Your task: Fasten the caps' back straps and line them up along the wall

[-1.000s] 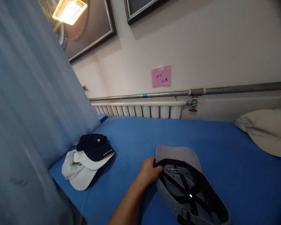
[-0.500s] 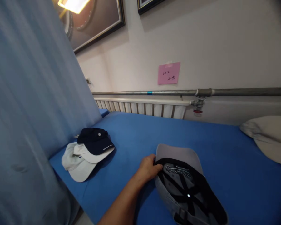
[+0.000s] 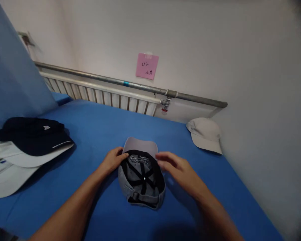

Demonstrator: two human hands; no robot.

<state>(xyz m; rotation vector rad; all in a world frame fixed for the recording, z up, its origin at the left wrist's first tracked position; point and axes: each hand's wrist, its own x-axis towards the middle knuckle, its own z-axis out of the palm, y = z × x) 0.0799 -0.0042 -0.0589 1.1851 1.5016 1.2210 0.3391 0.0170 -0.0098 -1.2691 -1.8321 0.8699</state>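
A grey baseball cap (image 3: pixel 143 172) lies upside down on the blue bed, its lining and black seam tape facing up and its brim pointing to the wall. My left hand (image 3: pixel 113 158) grips its left edge where brim meets crown, thumb over the inner band. On the opposite side, my right hand (image 3: pixel 177 167) has its fingertips right at the cap's edge, fingers parted; whether they touch it I cannot tell. To the left, a navy cap (image 3: pixel 33 134) is stacked on white caps (image 3: pixel 13 180), partly cut off by the frame.
A beige cap (image 3: pixel 206 134) sits at the far right of the blue sheet (image 3: pixel 97 117), by the wall. Behind the bed run a metal pipe (image 3: pixel 100 78) with a red valve (image 3: pixel 165 109) and a white radiator (image 3: pixel 115 99). A pink note (image 3: pixel 147 66) is taped above. A blue curtain (image 3: pixel 17 77) hangs left.
My right hand has come into view beside the grey cap's right edge. My left hand still holds the cap. The view has turned right and down, bringing the whole beige cap into sight.
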